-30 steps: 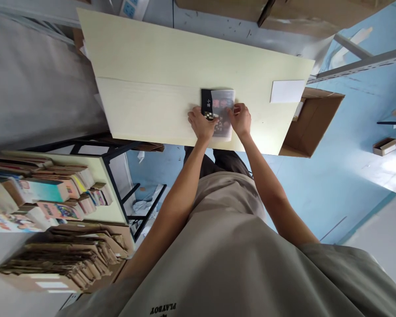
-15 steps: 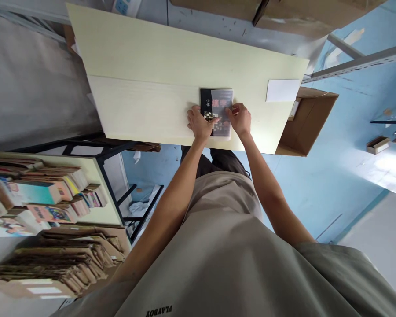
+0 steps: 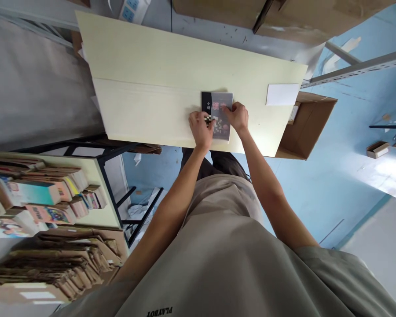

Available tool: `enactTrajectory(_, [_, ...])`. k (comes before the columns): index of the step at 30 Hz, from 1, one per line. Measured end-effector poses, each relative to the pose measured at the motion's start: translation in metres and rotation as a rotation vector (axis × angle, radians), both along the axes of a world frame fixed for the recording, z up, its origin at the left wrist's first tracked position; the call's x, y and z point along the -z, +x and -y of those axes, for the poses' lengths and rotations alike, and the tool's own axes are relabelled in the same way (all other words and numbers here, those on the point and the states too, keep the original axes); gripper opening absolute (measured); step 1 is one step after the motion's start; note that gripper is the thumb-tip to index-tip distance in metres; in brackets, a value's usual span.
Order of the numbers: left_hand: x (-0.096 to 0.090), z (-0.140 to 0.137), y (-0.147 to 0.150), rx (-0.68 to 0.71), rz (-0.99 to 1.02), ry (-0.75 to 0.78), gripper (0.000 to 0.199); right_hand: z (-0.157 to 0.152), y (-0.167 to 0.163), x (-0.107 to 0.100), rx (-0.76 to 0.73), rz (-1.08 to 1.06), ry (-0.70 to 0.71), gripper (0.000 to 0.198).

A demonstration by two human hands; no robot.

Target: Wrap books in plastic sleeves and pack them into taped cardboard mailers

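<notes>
A thin book (image 3: 206, 99) with a black cover, white characters and a checkered pattern lies on the pale table. A translucent grey film (image 3: 220, 99) covers its right part, leaving a black strip bare on the left. My left hand (image 3: 201, 127) rests over the book's lower left edge, fingers curled on it and thumb on the cover. At the right side my right hand (image 3: 238, 116) has its fingers closed at the edge of the film. Its fingertips lie over the cover's reddish print.
A white card (image 3: 282, 94) lies at the table's right end, beside an open cardboard box (image 3: 317, 125). Cardboard boxes (image 3: 218, 15) and a power strip (image 3: 133, 9) are beyond the far edge. Stacked books (image 3: 36, 193) and flattened cartons (image 3: 53, 259) stand lower left.
My right fingers have moved a little left, further over the film and cover. My left thumb has drawn back toward the book's left part. The view has shifted slightly.
</notes>
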State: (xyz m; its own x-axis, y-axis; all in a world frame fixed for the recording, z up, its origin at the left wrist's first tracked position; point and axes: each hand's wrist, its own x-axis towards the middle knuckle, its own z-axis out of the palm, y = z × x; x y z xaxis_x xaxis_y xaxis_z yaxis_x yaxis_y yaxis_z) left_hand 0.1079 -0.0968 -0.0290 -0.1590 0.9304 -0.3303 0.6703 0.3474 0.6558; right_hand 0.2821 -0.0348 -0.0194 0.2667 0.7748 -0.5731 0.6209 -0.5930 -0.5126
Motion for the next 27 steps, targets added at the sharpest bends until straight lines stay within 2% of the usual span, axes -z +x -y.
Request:
enactTrajectory(2, [-0.011, 0.015, 0.014, 0.123, -0.006, 0.022, 0.019, -0.001, 0.000, -0.006, -0.014, -0.011, 0.019, 0.033])
enactTrajectory(4, [-0.022, 0.028, 0.030, 0.230, -0.009, -0.006, 0.038, -0.003, 0.000, -0.008, -0.032, -0.001, 0.008, 0.033])
enactTrajectory(6, [-0.030, 0.036, 0.044, 0.289, -0.027, -0.054, 0.064, -0.004, 0.000, -0.008, -0.056, 0.026, -0.022, 0.031])
enactTrajectory(7, [-0.033, 0.038, 0.048, 0.303, -0.037, -0.078, 0.070, -0.005, 0.001, -0.008, -0.069, 0.037, -0.033, 0.030])
enactTrajectory(9, [-0.036, 0.038, 0.050, 0.318, -0.038, -0.107, 0.071, -0.005, 0.005, -0.011, -0.110, 0.041, -0.025, 0.027])
enactTrajectory(11, [-0.037, 0.035, 0.046, 0.332, -0.011, -0.105, 0.065, -0.004, 0.011, -0.023, -0.191, 0.053, 0.035, 0.028])
enactTrajectory(14, [-0.040, 0.032, 0.036, 0.372, 0.048, -0.080, 0.062, -0.007, 0.020, -0.054, -0.443, 0.104, 0.186, 0.037])
enactTrajectory(17, [-0.043, 0.034, 0.031, 0.387, 0.105, -0.067, 0.066, -0.021, 0.021, -0.078, -0.811, 0.035, 0.251, 0.043])
enactTrajectory(19, [-0.045, 0.037, 0.027, 0.355, 0.161, -0.044, 0.069, -0.035, 0.019, -0.077, -0.996, -0.074, 0.219, 0.038])
enactTrajectory(22, [-0.048, 0.044, 0.017, 0.230, 0.296, 0.005, 0.065, -0.062, 0.016, -0.055, -1.116, -0.183, 0.157, 0.019])
enactTrajectory(24, [-0.051, 0.049, 0.005, 0.110, 0.379, 0.010, 0.054, -0.079, 0.012, -0.036, -1.059, -0.229, 0.128, 0.013])
enactTrajectory(25, [-0.053, 0.052, -0.002, 0.048, 0.412, 0.003, 0.047, -0.087, 0.010, -0.029, -0.955, -0.240, 0.129, 0.020])
enactTrajectory(27, [-0.056, 0.058, -0.017, -0.068, 0.461, -0.017, 0.033, -0.100, 0.002, -0.020, -0.596, -0.223, 0.194, 0.039])
